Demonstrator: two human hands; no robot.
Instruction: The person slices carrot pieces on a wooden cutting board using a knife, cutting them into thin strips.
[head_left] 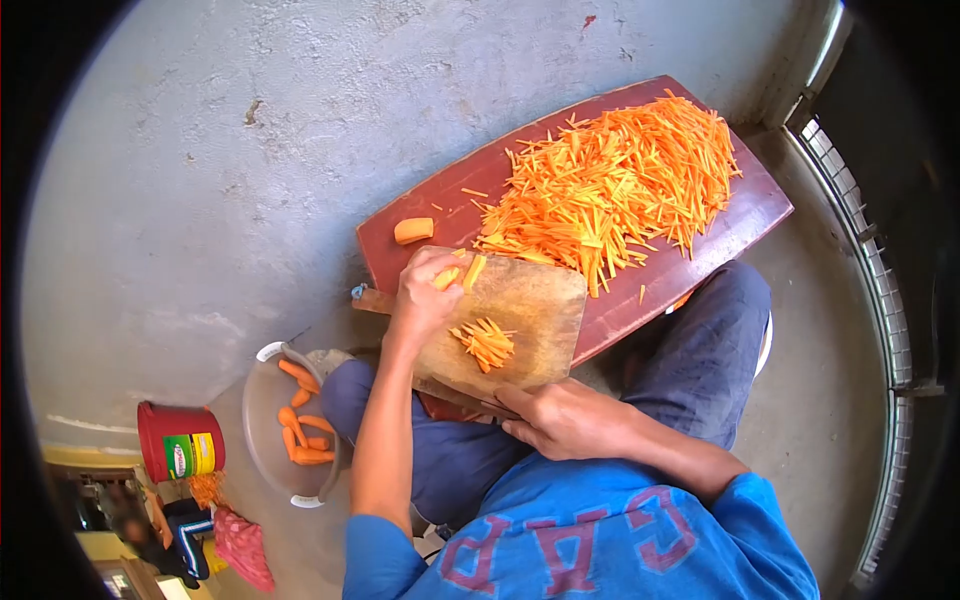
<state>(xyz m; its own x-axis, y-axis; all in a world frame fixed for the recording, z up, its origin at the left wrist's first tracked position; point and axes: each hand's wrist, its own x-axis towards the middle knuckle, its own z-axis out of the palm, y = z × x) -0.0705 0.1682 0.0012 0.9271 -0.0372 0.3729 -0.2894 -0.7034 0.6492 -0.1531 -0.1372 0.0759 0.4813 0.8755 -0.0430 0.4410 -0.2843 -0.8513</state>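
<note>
Rough, pale blue-grey plaster covers the wall (250, 150), pitted and flaking in spots, above a smooth grey floor (820, 330). Beyond both hands, a dark red, glossy desk (400, 220) with a gently curved edge bears a broad heap of thin, matchstick-like carrot strips (620, 180) (bright orange, with paler yellow ones mixed in). The left hand (432, 288) is mostly closed, fingers curled over thick-cut carrot pieces (474, 273) on a worn, scratched wooden board (545, 320). The right hand (555, 416) is closed around a knife (492, 405), seen only in part at the board's near edge. Between the hands lies a small pile of strips (485, 344); just past the left hand, on the desk, rests a blunt, rounded carrot chunk (413, 231). Left of the left forearm, a translucent round tub (262, 425) holds tapered whole carrots (312, 456), near a red plastic bucket (155, 440).
</note>
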